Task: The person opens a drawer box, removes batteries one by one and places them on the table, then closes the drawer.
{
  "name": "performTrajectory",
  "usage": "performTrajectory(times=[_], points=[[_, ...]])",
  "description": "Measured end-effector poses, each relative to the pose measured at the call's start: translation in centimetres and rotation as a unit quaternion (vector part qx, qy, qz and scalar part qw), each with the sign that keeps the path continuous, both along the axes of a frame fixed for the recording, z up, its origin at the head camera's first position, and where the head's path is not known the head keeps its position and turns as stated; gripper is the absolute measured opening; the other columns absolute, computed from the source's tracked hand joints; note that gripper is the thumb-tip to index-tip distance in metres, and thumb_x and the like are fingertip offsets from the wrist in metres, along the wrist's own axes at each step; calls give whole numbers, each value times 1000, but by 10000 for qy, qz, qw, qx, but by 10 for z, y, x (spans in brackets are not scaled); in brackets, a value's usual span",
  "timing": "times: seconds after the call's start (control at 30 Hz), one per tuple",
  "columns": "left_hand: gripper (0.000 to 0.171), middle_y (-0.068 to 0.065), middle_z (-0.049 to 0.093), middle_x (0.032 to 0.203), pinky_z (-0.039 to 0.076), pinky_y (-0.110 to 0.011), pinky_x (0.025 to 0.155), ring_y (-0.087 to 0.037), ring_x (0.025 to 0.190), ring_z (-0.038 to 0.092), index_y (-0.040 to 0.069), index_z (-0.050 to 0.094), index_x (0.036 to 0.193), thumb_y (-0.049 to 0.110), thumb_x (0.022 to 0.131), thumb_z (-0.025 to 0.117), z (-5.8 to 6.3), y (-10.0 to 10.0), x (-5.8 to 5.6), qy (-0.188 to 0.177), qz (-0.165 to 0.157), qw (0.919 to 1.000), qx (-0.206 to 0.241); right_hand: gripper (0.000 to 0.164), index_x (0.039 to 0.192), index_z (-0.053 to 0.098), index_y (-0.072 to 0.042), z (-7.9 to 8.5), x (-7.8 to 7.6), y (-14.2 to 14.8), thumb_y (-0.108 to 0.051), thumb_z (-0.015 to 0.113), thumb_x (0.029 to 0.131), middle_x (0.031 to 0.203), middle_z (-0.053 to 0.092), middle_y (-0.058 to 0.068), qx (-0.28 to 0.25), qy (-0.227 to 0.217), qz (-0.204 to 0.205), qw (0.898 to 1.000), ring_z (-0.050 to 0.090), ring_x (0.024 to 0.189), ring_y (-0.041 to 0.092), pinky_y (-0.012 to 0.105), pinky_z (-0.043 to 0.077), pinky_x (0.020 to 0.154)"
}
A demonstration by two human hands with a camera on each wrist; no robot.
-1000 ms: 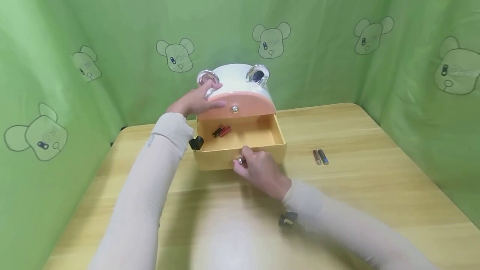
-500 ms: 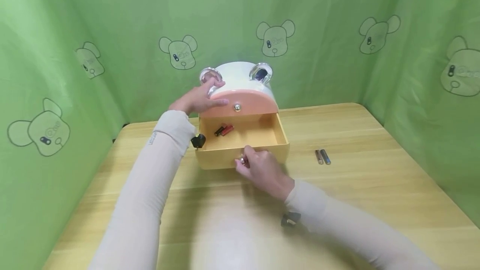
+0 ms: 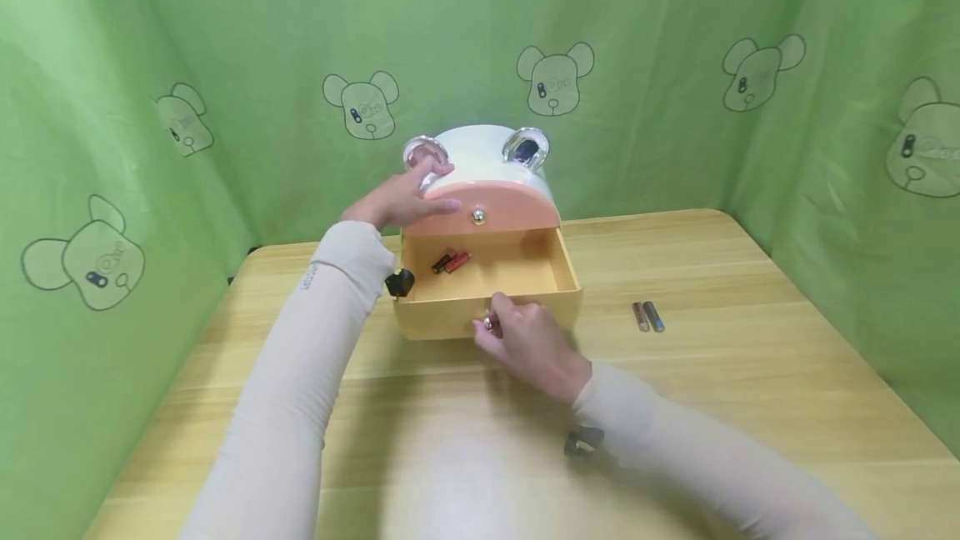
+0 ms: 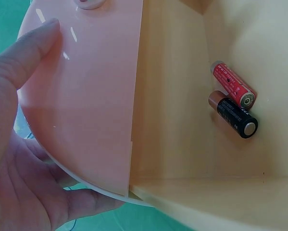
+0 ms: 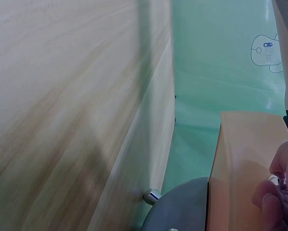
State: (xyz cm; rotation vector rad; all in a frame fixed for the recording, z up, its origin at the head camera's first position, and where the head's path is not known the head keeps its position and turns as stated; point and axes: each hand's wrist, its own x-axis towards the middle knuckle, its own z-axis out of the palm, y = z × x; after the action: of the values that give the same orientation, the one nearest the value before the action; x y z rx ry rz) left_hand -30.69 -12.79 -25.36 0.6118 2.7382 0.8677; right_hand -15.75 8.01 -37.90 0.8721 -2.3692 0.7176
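A white storage box (image 3: 480, 158) with a pink upper front and silver ring-like ears stands towards the back of the table. Its yellow lower drawer (image 3: 442, 319) is pulled out. My left hand (image 3: 408, 197) grips the box's left side, its thumb lying on the pink front (image 4: 91, 96) and the other fingers at the side. My right hand (image 3: 528, 348) pinches the silver knob (image 3: 489, 322) of the drawer, covering part of it. Inside the drawer lie a red battery (image 4: 232, 84) and a black battery with a copper end (image 4: 233, 115), side by side and touching.
Two more batteries, one brownish (image 3: 641, 317) and one dark with a blue end (image 3: 654, 317), lie on the wooden table (image 3: 720, 407) right of the drawer. A green curtain (image 3: 637, 7) with bear-head drawings surrounds the table at the back and sides.
The whole scene has shifted slightly to the right in the head view. Both hands keep their holds, and the drawer stays pulled out about as far.
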Motion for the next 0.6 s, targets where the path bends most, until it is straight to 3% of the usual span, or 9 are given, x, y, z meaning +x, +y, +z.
performTrajectory(times=[0.17,0.6], points=[[78,-12,40,148,33,-56,106,-35,130,42,31,32,146,61,83,66,0,2,-1,16,-13,10000,37,23,74,50,-9,1,0,2,-8,70,83,57,51,-6,8,18,-59,10000,38,39,-2,9,29,32],[77,-7,33,154,30,-58,108,-35,134,37,32,31,147,61,83,65,0,2,1,-79,31,10000,47,25,73,48,-9,2,4,0,-11,70,84,55,44,-9,89,127,-62,9999,37,41,-1,10,28,33]])
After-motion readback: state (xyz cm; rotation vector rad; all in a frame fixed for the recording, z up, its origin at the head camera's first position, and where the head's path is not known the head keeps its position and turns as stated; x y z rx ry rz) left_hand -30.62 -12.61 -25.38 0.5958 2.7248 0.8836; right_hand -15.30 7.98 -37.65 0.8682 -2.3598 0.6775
